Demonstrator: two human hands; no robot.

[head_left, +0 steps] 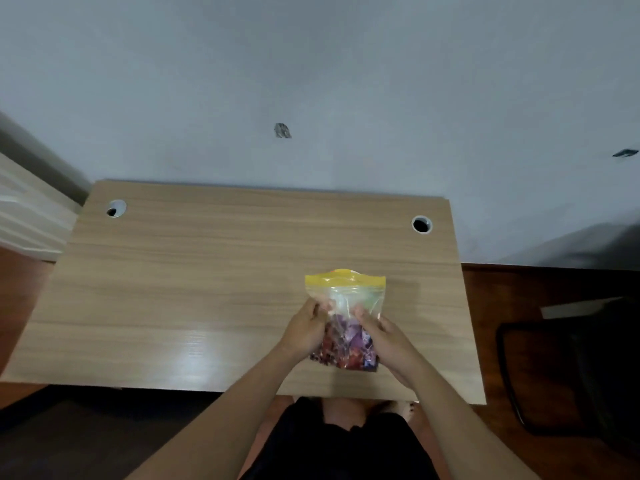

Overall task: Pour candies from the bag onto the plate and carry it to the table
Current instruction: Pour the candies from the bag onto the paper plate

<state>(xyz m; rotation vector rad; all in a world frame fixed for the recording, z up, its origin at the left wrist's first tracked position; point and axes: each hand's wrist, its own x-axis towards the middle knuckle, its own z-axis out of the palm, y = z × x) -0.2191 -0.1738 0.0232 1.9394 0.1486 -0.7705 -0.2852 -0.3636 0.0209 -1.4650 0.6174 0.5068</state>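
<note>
A clear zip bag with a yellow seal strip along its top stands upright over the wooden table, right of centre. Purple and red wrapped candies fill its lower half. My left hand grips the bag's left side and my right hand grips its right side, thumbs pressed on the front. The yellow strip looks closed. No plate is in view.
Two round cable holes sit at the table's back corners, a left hole and a right hole. A grey wall rises behind the table. A dark chair stands on the brown floor to the right.
</note>
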